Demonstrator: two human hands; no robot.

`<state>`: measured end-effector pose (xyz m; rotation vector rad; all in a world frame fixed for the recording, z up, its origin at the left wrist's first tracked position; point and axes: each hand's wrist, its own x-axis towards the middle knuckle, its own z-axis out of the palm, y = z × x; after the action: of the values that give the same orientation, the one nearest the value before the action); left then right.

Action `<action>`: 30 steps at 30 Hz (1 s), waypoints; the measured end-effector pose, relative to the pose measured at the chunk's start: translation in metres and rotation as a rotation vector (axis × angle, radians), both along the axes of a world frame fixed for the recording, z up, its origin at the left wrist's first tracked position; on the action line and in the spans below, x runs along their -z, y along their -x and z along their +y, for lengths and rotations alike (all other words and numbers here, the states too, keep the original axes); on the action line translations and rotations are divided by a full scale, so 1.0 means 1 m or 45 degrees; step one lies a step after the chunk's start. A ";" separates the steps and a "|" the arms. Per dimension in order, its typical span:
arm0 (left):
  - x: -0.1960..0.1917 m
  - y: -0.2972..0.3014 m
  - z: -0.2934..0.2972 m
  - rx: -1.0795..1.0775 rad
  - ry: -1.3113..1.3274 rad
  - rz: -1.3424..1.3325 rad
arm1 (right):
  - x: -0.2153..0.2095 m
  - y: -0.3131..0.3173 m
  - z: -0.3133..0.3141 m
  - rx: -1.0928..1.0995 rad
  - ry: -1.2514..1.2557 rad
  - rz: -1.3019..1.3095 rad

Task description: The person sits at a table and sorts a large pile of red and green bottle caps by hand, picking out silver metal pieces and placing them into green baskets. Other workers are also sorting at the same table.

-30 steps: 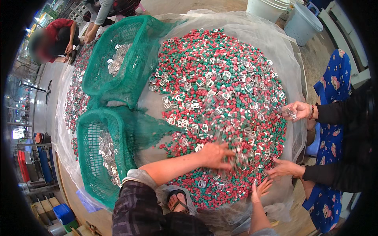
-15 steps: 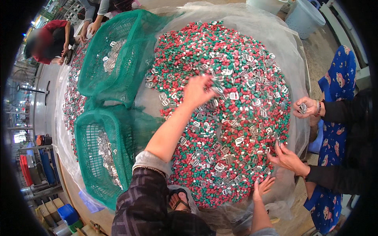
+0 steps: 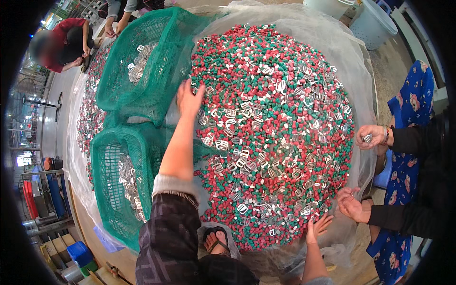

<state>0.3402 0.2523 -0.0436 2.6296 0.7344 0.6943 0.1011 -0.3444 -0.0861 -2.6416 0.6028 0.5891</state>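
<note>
A broad pile of small red, green and white pebble-like pieces (image 3: pixel 285 156) lies before me, mixed with flat silvery metal buckles (image 3: pixel 243 156). At the pile's left edge is my left hand (image 3: pixel 190 99), its fingers bent downward and the thumb apart from them. What lies beneath those fingertips is hidden. My right hand (image 3: pixel 319 229) rests at the near right edge of the pile, fingers spread, holding nothing. Several buckles lie loose on top of the pile, just right of my left hand.
Green netted baskets, one far (image 3: pixel 137 102) and one near (image 3: pixel 97 190), hold buckles at left. Across the right side, a co-worker's hand (image 3: pixel 373 137) grips metal pieces; their other hand (image 3: pixel 352 205) is curled. White sheeting (image 3: pixel 358 80) lies under the pile. Others sit at far left.
My left hand has swept left from the middle of the pile to its left edge. The co-worker's lower hand has drawn back from the pile. My right hand has barely moved.
</note>
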 end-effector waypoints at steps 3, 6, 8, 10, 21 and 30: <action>0.034 -0.013 -0.003 0.065 0.150 -0.120 | 0.002 0.006 -0.007 -0.003 0.054 0.024; 0.024 -0.008 -0.071 0.519 0.215 -0.141 | 0.004 0.008 -0.009 -0.004 0.062 -0.014; -0.002 0.014 -0.113 0.860 0.574 -0.014 | -0.002 0.007 -0.003 0.012 0.044 -0.028; -0.029 0.039 -0.145 1.220 0.762 0.177 | 0.005 0.008 -0.007 -0.011 0.056 -0.035; 0.032 -0.027 0.056 -0.207 0.358 0.095 | -0.004 0.005 -0.002 0.015 -0.005 -0.016; 0.054 -0.065 0.053 0.074 0.624 0.043 | -0.001 0.009 -0.002 -0.001 0.007 -0.026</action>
<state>0.4056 0.3052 -0.0981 2.2070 0.7256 0.3914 0.0916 -0.3468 -0.0847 -2.6498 0.5981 0.5613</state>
